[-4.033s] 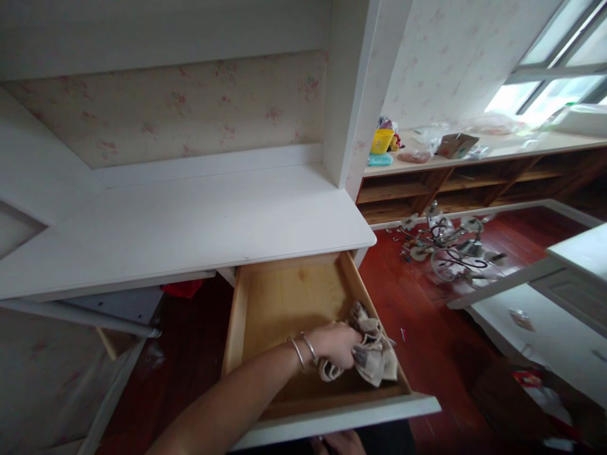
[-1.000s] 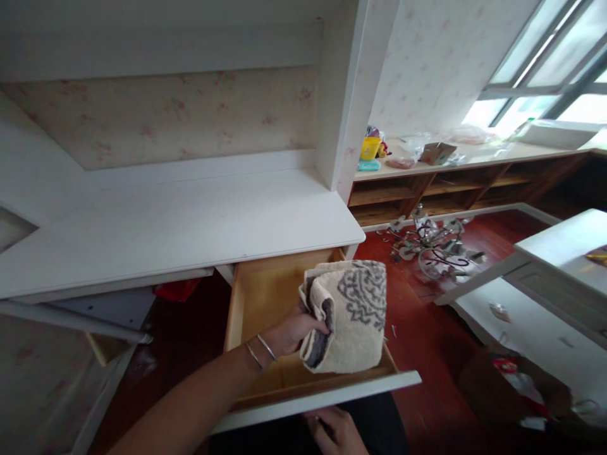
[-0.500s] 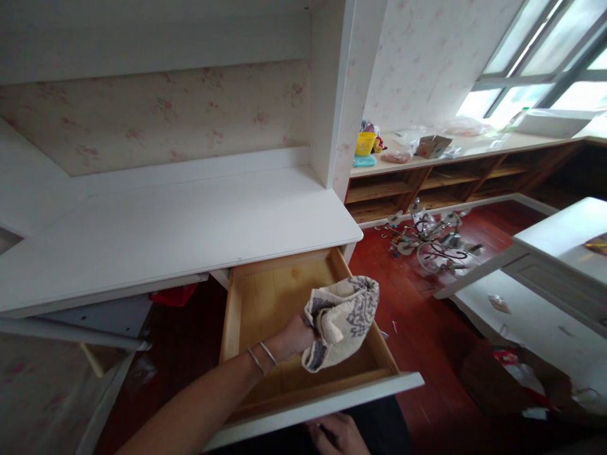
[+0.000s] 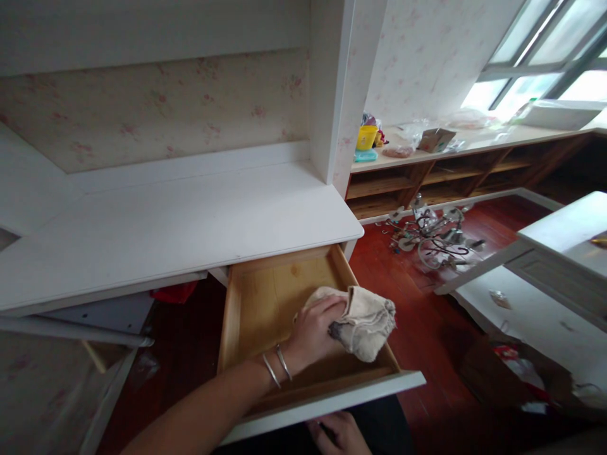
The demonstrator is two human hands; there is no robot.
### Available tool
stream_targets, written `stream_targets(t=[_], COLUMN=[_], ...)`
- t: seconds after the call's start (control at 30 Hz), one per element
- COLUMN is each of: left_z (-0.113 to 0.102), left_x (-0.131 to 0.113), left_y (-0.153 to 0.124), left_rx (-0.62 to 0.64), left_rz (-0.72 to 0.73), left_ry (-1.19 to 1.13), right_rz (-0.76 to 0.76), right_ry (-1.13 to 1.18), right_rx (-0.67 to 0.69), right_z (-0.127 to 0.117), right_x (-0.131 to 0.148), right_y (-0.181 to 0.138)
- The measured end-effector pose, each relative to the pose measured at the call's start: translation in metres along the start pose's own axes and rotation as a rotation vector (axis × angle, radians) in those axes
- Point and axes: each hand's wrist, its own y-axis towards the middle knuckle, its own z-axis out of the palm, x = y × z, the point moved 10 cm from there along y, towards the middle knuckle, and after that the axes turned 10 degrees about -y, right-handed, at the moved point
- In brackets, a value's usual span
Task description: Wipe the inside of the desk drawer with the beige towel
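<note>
A folded beige cloth [image 4: 367, 322] with dark grey patterning is gripped in my left hand [image 4: 317, 328], which wears two thin bangles at the wrist. Hand and cloth are over the right part of a pulled-out wooden drawer [image 4: 263, 309], and the cloth covers part of its right side wall. I cannot tell whether the cloth touches the drawer's bottom. At the lower edge of the view, my right hand [image 4: 339, 433] has its fingers curled against the outside of the drawer's white front [image 4: 341, 401]. Whatever those fingers hold is hidden.
Above the drawer extends a white desk top [image 4: 190, 221]. On the red floor to the right lies a chandelier [image 4: 436, 237] with loose parts. A low shelf unit [image 4: 379, 184] bears a yellow container [image 4: 366, 138] and bags. White furniture [image 4: 545, 265] stands at the right.
My left hand has turned over, its back now upward, and the cloth has shifted slightly right and bunched. My right hand and the drawer have stayed in place.
</note>
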Motion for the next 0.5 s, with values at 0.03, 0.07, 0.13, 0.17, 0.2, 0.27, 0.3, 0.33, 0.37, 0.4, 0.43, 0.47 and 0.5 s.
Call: stream_targets(t=[0.03, 0.07, 0.13, 0.17, 0.2, 0.27, 0.3, 0.33, 0.37, 0.4, 0.43, 0.47, 0.5], left_z=[0.007, 0.016, 0.038, 0.049, 0.058, 0.071, 0.075, 0.076, 0.077, 0.075, 0.071, 0.065, 0.057], left_x=[-0.012, -0.023, -0.042, -0.048, -0.051, -0.05, -0.045, -0.039, -0.032, -0.023, -0.013, -0.003, 0.009], left_y=[0.001, 0.001, -0.001, -0.001, -0.002, 0.001, 0.004, 0.008, 0.012, 0.017, 0.023, 0.03, 0.038], left_rx=[0.038, 0.092, 0.216, 0.268, 0.304, 0.334, 0.329, 0.321, 0.313, 0.305, 0.295, 0.283, 0.264], left_rz=[0.045, 0.09, 0.177, 0.208, 0.229, 0.256, 0.264, 0.273, 0.287, 0.297, 0.299, 0.295, 0.275], left_ry=[0.052, 0.095, 0.168, 0.205, 0.246, 0.342, 0.393, 0.441, 0.483, 0.517, 0.543, 0.562, 0.579], right_rz=[0.003, 0.006, 0.011, 0.01, 0.005, -0.004, -0.003, 0.009, 0.027, 0.047, 0.068, 0.085, 0.099], right_ry=[-0.002, -0.003, 0.0, 0.006, 0.012, 0.012, 0.004, -0.008, -0.021, -0.033, -0.042, -0.049, -0.053], right_rx=[-0.001, -0.003, -0.008, -0.008, -0.006, -0.002, 0.002, 0.0, -0.005, -0.009, -0.013, -0.015, -0.016], right_z=[0.0, 0.0, 0.001, 0.002, 0.004, 0.007, 0.008, 0.01, 0.011, 0.012, 0.012, 0.013, 0.014], right_x=[0.0, -0.001, -0.003, -0.004, -0.004, -0.006, -0.008, -0.01, -0.014, -0.018, -0.021, -0.024, -0.027], right_y=[0.0, 0.0, 0.0, 0.0, 0.0, 0.0, 0.0, -0.001, -0.001, -0.002, -0.003, -0.003, -0.004])
